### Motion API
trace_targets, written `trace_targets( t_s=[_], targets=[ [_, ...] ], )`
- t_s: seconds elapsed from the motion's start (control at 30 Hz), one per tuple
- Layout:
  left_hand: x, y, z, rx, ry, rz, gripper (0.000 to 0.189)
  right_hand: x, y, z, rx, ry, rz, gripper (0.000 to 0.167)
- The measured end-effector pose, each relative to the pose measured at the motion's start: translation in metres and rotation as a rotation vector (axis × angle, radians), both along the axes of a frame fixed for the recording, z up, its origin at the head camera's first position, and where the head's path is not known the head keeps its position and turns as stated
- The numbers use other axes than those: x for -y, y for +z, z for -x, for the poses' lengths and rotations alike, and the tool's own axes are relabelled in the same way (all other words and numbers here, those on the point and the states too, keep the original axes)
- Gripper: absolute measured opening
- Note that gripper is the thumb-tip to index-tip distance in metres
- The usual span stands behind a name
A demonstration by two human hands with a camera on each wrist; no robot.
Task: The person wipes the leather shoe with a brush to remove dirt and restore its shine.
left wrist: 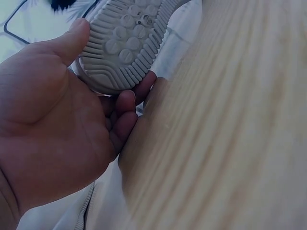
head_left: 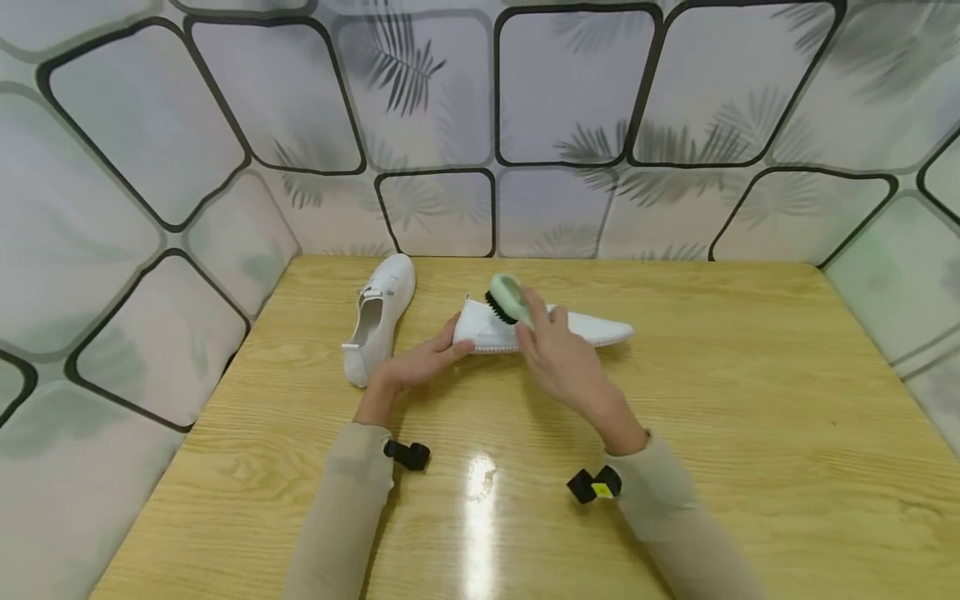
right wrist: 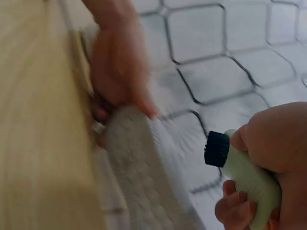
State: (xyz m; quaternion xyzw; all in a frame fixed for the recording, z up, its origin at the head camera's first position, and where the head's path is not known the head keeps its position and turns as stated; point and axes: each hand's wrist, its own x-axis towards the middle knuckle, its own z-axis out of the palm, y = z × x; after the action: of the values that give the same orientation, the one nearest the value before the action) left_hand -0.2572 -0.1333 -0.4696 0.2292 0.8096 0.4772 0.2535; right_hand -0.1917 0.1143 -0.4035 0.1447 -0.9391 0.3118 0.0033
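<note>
A white shoe (head_left: 600,328) lies on its side, its toe pointing right in the head view. My left hand (head_left: 424,363) grips its heel end, the thumb on the sole edge and the fingers behind. The ridged grey sole (left wrist: 125,43) faces the left wrist camera. In my right hand (head_left: 564,360) is a light green brush (head_left: 510,293) with dark bristles, gripped by its handle. The bristles overlap the shoe's upper side in the head view; in the right wrist view the bristles (right wrist: 217,149) stand a little apart from the shoe.
A second white shoe (head_left: 382,321) stands upright to the left, close to my left hand, its opening facing up. Both shoes are on a wooden table (head_left: 735,400). A patterned curtain (head_left: 570,92) rises at the table's back edge and along its sides.
</note>
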Motion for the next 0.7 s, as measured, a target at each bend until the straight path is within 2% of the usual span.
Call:
trace_targets(
  t_s=[0.1, 0.2, 0.37, 0.47, 0.57, 0.7],
  targets=[
    [0.0, -0.004, 0.0, 0.004, -0.025, -0.05, 0.074, 0.024, -0.012, -0.001, -0.082, 0.047, -0.137, 0.052],
    [0.002, -0.004, 0.0, 0.014, -0.019, -0.062, 0.072, 0.027, -0.016, 0.0, -0.157, 0.067, -0.219, 0.05],
    [0.001, 0.0, 0.0, 0.038, 0.019, -0.012, 0.074, 0.02, -0.017, 0.002, -0.227, 0.053, -0.19, 0.051],
    [0.001, -0.001, -0.001, 0.044, 0.008, -0.016, 0.077, 0.026, -0.023, 0.004, -0.227, 0.128, -0.161, 0.052],
    [0.002, -0.002, -0.002, 0.043, -0.017, -0.045, 0.076, 0.026, -0.02, 0.001, -0.193, 0.192, -0.176, 0.051],
    [0.002, -0.002, -0.003, 0.049, -0.017, -0.055, 0.074, 0.018, -0.011, -0.003, -0.178, 0.132, -0.232, 0.05]
  ],
)
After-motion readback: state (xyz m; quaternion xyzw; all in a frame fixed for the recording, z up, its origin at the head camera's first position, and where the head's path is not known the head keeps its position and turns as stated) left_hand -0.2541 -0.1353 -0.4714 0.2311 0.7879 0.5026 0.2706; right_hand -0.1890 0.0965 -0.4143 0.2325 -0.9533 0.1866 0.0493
